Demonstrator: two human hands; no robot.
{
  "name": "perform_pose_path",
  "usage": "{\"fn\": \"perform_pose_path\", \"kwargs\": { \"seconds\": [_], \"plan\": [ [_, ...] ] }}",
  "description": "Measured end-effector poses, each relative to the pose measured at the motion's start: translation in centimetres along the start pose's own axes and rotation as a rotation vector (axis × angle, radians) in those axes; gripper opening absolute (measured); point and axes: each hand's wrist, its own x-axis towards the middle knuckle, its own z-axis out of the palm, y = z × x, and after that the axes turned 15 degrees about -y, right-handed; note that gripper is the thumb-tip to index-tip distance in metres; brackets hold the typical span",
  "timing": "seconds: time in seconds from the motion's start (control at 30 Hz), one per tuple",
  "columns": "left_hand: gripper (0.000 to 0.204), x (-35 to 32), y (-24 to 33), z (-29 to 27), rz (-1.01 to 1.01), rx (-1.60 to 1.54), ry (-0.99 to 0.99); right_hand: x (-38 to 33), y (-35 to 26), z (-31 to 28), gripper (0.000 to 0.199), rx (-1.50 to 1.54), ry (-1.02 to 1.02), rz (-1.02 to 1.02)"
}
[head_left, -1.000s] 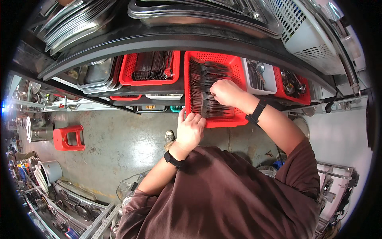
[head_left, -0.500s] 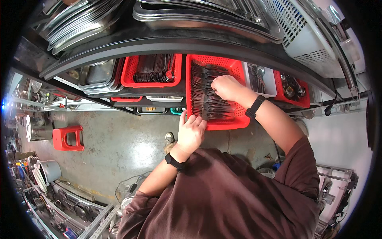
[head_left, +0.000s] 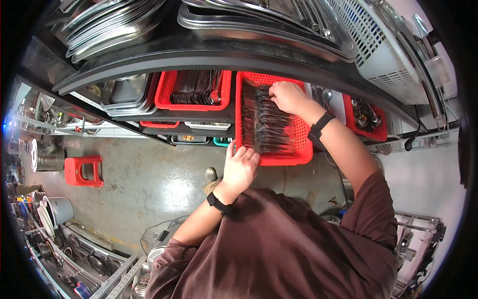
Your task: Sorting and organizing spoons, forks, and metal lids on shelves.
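A red perforated basket [head_left: 279, 160] juts out from the shelf in front of me, holding rows of dark cutlery [head_left: 271, 132] that look like forks, handles side by side. My left hand [head_left: 241, 167] grips the basket's near left corner, fingers curled at the rim. Inside the basket, toward its far end, my right hand [head_left: 289, 97] is closed with its fingertips down on the cutlery. Whatever is between those fingertips is hidden by the hand.
A second red basket [head_left: 191, 105] of dark cutlery stands to the left, beside stacked metal trays [head_left: 130, 110]. Right of mine are a white bin [head_left: 338, 108] and another red basket [head_left: 367, 130] of utensils. A shelf edge [head_left: 234, 59] crosses overhead; a red stool [head_left: 83, 171] stands on the floor.
My right hand has moved slightly farther into the basket, toward its far end, uncovering more of the cutlery row. My left hand stays at the corner. The view has shifted a little.
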Motion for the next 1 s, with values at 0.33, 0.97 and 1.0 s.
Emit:
{"fn": "perform_pose_path", "kwargs": {
  "seconds": [0.33, 0.97, 1.0],
  "plan": [
    [0.010, 0.0, 0.0, -0.1, 0.004, -0.005, -0.004, 3.0, 2.0, 1.4, 0.014, -0.039, -0.046, 0.127],
    [0.012, 0.0, -0.1, 0.1, 0.003, 0.017, -0.030, 2.2, 2.4, 2.4, 0.013, -0.079, 0.037, -0.036],
    [0.014, 0.1, -0.1, 0.1, 0.009, 0.022, -0.007, 2.1, 2.3, 2.2, 0.012, -0.098, 0.039, -0.049]
  ]
}}
